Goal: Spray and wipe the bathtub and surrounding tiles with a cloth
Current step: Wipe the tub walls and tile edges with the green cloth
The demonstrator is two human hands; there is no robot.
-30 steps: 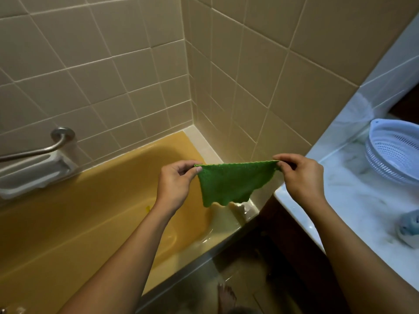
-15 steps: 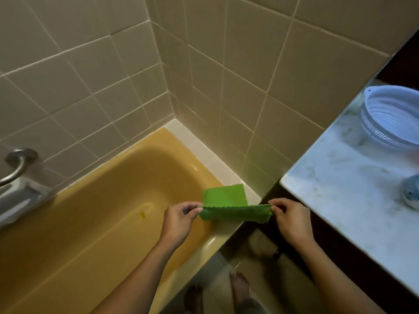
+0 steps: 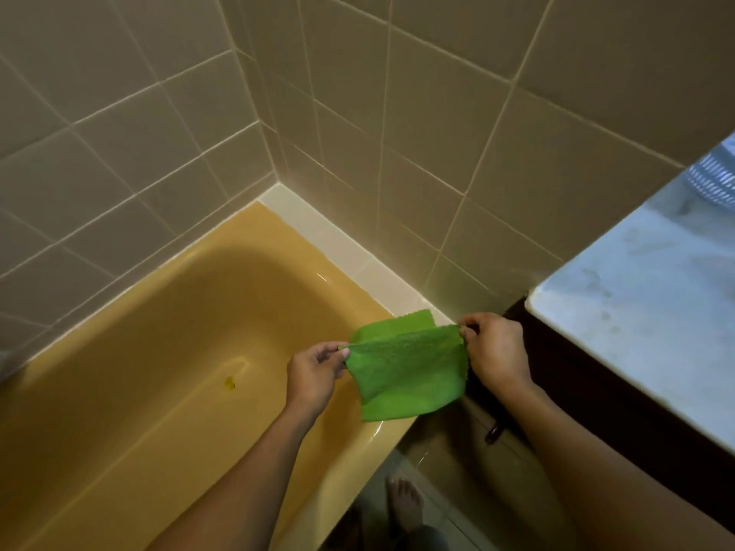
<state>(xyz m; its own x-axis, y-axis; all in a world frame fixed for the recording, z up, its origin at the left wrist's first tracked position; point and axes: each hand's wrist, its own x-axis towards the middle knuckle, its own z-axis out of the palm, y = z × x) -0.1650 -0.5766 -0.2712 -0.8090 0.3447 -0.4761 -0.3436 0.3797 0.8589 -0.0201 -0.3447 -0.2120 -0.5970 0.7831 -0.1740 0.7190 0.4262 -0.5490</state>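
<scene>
A green cloth [image 3: 405,371], folded over on itself, hangs stretched between my two hands above the near right corner of the yellow bathtub [image 3: 167,351]. My left hand [image 3: 314,371] pinches its left edge and my right hand [image 3: 497,351] pinches its right edge. One flap lies behind the fold, toward the white ledge [image 3: 342,244] at the tub's end. Beige wall tiles [image 3: 437,133] rise behind and to the left of the tub. No spray bottle is in view.
A white marble counter [image 3: 644,308] on a dark cabinet stands at the right, with a white slotted basket [image 3: 716,177] at its far edge. A small yellow drain [image 3: 230,383] sits in the tub floor. My bare foot [image 3: 403,503] stands on the floor beside the tub.
Both hands have come down from chest height to just over the tub's corner, and the cloth went from spread flat to folded in half. The view tilted down and right.
</scene>
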